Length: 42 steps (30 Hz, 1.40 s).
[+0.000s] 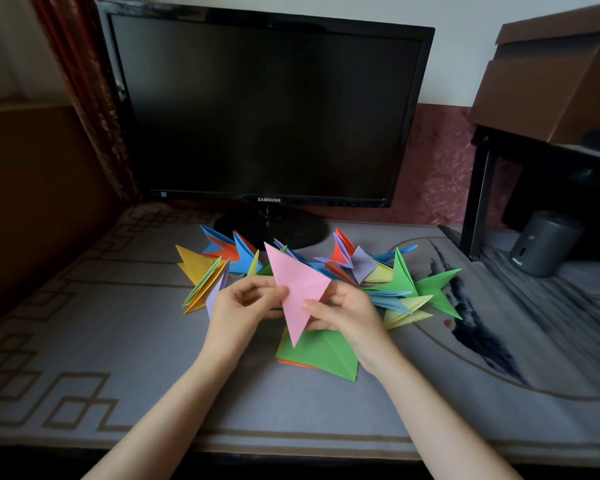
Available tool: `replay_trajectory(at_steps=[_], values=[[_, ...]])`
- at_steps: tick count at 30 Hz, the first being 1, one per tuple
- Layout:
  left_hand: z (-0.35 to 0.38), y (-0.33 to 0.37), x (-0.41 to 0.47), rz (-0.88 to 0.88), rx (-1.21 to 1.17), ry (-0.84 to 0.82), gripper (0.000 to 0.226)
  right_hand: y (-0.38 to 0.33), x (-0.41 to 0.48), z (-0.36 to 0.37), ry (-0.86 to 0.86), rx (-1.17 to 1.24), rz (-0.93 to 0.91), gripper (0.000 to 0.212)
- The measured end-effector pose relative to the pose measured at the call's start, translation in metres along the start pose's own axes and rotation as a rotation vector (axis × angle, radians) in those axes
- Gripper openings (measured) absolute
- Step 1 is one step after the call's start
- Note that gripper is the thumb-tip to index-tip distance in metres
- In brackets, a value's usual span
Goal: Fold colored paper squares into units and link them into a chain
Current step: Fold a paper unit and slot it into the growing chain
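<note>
At my far left a dark red patterned curtain (84,98) hangs beside the wall, and below it the grey table mat (84,341) with its tan angular border runs across under everything. On the mat, the left end of the chain of folded units (205,268) fans out in yellow, blue, orange and pale purple points, lying just behind and beside my left hand (243,306). That hand is raised a little above the mat, its fingers curled, and it pinches the left edge of the pink folded piece (297,289) between thumb and fingertips. The pink piece is a long triangle held upright between my hands, one point up toward the monitor (264,109) and its sharpest point down. The monitor's screen is dark, and its round base stands directly behind the chain. Under the pink point lies a stack of paper (323,355) with a creased green sheet on top and an orange edge showing beneath along its lower left side. My right hand (347,313) grips the pink piece's right side, thumb pressed on the front face and fingers curled behind it; my wrist covers part of the green sheet. Past that hand the chain carries on in red, purple, light blue, pale yellow and bright green units, the green points (426,289) spreading furthest right over the mat's inky brush pattern. Further right stands a black frame (478,195), a dark grey cylinder (544,242) at its foot, and a brown cardboard box (551,74) above.
</note>
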<state>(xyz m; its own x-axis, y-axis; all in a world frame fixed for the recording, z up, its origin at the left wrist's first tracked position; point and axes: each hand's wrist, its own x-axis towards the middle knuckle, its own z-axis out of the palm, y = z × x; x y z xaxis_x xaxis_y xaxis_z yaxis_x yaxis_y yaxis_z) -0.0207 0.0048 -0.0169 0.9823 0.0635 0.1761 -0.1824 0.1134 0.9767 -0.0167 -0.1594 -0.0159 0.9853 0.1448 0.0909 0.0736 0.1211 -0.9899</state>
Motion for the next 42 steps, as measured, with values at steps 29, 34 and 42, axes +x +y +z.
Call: replay_trajectory(at_steps=[29,34,42], values=[[0.003,0.003,-0.005,0.051,0.067,-0.146,0.027,-0.001,0.001,-0.004,0.066,-0.165,-0.228,0.015],[-0.001,0.000,-0.003,0.077,0.091,-0.128,0.018,-0.003,-0.001,-0.002,0.022,-0.103,-0.166,0.030],[0.002,0.002,-0.005,0.010,-0.018,-0.117,0.019,-0.001,-0.002,0.002,-0.076,-0.169,-0.056,0.020]])
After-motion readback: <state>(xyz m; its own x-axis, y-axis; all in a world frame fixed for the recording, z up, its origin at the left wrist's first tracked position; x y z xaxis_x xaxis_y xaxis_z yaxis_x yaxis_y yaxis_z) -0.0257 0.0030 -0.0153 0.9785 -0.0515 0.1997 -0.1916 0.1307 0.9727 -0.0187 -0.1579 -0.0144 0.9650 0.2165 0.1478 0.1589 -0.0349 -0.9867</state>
